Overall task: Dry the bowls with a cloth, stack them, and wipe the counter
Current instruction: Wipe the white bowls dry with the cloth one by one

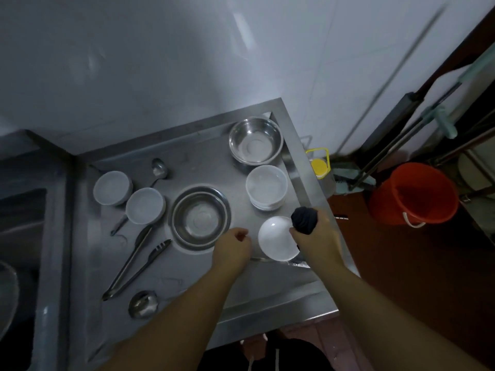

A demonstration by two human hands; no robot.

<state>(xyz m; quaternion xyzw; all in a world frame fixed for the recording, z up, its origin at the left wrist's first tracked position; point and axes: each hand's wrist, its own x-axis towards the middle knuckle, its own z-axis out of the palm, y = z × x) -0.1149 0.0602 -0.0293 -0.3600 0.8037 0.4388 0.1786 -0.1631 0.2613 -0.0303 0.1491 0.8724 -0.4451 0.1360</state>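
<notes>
Gripping a bunched dark cloth (pixel 303 220), the right hand (pixel 316 236) sits at 4 o'clock on the steel counter (pixel 198 162), fingers wrapped round the fabric. A white bowl (pixel 277 242) lies just at its 9 o'clock, touching the cloth. Left hand (pixel 233 246) hovers beside that bowl, fingers loosely curled, holding nothing. Stacked white bowls (pixel 266 187) stand at 12 o'clock from it; two single white bowls (pixel 144 206) sit at 9 o'clock of a steel basin (pixel 199 218).
</notes>
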